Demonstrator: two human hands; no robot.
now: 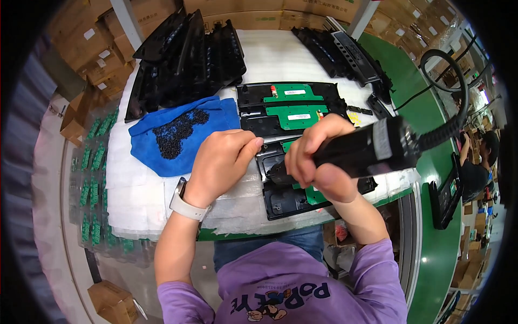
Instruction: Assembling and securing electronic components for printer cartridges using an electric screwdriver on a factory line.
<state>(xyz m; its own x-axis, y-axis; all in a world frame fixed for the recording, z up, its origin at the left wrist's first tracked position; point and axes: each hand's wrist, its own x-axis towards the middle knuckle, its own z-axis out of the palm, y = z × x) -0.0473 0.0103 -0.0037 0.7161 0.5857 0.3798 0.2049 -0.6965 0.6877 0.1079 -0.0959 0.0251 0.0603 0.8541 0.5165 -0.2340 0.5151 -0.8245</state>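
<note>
My right hand (312,148) grips a black electric screwdriver (367,148), whose tip end points down at a black plastic panel (279,202). That panel carries a green circuit board, partly covered by my hand and the tool. My left hand (224,161) hovers at the panel's left edge, thumb and fingertips pinched together. Whatever lies in the pinch is too small to make out. Beyond my hands, more black panels (251,96) with green circuit boards (294,116) lie in a row. On the left, a heap of small black screws (174,137) rests on a blue cloth (143,148).
Black plastic housings (189,65) are stacked at the far left, with more housings (350,54) at the far right. White padding (264,48) covers the bench. A cable (458,102) runs from the screwdriver. Circuit boards (94,183) fill trays at left. Another person (480,167) works at right.
</note>
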